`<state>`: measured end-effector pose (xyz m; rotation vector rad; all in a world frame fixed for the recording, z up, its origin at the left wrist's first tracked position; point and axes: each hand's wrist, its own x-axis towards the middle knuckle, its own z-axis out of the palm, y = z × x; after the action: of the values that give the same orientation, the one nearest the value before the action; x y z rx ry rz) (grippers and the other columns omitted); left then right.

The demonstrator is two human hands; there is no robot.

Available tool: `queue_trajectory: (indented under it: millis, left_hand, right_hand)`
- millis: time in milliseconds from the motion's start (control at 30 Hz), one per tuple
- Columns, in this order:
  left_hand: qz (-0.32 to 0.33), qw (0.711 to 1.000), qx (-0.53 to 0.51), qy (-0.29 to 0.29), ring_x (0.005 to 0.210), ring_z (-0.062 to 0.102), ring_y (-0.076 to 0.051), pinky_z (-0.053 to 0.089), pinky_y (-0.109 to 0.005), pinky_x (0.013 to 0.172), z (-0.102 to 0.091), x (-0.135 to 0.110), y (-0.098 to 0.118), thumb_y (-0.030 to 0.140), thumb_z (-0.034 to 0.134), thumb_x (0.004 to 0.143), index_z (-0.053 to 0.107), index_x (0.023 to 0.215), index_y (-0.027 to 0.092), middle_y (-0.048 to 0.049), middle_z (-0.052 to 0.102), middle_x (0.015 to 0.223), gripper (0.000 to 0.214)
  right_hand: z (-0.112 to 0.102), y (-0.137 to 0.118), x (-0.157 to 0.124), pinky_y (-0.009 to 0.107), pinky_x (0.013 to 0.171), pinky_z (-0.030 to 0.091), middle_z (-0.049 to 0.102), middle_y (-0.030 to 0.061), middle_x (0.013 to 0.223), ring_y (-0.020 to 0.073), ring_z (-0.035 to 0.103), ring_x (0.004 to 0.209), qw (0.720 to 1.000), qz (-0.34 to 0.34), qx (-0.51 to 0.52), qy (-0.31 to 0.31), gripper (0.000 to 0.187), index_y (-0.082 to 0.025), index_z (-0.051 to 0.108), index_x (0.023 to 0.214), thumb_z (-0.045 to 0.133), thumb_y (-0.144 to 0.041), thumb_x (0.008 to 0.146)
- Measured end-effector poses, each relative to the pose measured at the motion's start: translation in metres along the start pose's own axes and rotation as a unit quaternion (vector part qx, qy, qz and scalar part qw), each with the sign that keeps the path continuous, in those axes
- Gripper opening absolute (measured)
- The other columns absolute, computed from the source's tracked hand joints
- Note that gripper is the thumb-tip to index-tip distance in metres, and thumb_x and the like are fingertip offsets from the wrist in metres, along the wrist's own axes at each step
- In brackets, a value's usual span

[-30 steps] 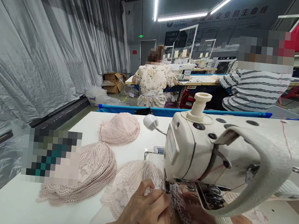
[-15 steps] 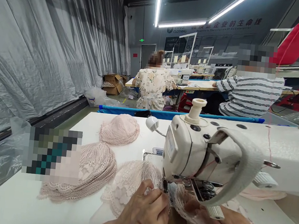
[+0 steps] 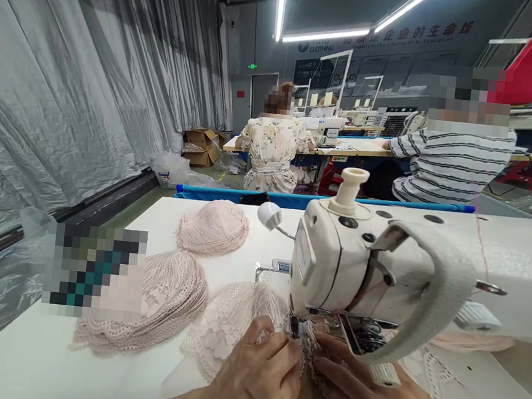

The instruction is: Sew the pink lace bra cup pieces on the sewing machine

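Observation:
A pale pink lace cup piece (image 3: 220, 327) lies on the white table at the left of the sewing machine (image 3: 326, 255), its edge running under the presser foot (image 3: 297, 328). My left hand (image 3: 258, 374) is closed, its curled fingers pinching the lace just left of the foot. On the other side, my right hand (image 3: 365, 385) has its fingers on gathered lace (image 3: 310, 354) close to the foot, partly hidden by the machine head. Its thumb does not show. Pink thread runs down the machine.
A stack of lace cups (image 3: 166, 303) and a smaller pile of pink cups (image 3: 214, 226) sit on the table (image 3: 25, 352) at left. More pink pieces (image 3: 473, 342) lie behind the right hand. Two people sit at tables ahead. Plastic bags and cardboard boxes (image 3: 200, 146) stand on the floor.
My right hand has moved left toward the presser foot, its fingers now reaching onto the lace beside it. My left hand stays nearly in place. The view has shifted slightly.

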<state>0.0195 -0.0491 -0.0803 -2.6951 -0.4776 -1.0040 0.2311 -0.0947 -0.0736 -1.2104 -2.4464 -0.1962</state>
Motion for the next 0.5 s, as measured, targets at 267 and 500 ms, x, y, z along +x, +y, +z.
queue_trajectory:
  millis: [267, 500]
  left_hand:
    - [-0.027, 0.998, -0.032, -0.049, 0.077, 0.053, -0.013, 0.038, -0.032, 0.079, -0.003, 0.002, 0.001, 0.006, 0.040, 0.092, 0.058, 0.096, 0.010, -0.0020, 0.064, 0.090, 0.019]
    - [0.082, 0.990, 0.035, -0.107, 0.087, 0.051, -0.020, 0.036, -0.039, 0.084, -0.006, 0.001, -0.003, 0.007, 0.048, 0.087, 0.059, 0.075, 0.012, -0.0060, 0.060, 0.106, 0.016]
  right_hand:
    - [-0.003, -0.001, 0.000, 0.032, 0.072, 0.055, 0.069, 0.0054, 0.094, 0.0231, 0.066, 0.089, 0.998, 0.030, 0.025, 0.050, 0.017, -0.027, 0.065, 0.093, 0.049, -0.021, 0.089]
    - [-0.003, -0.012, 0.010, 0.022, 0.059, 0.054, 0.069, 0.0042, 0.085, 0.0151, 0.067, 0.065, 0.994, 0.052, 0.086, 0.038, 0.024, -0.022, 0.056, 0.098, 0.034, -0.015, 0.093]
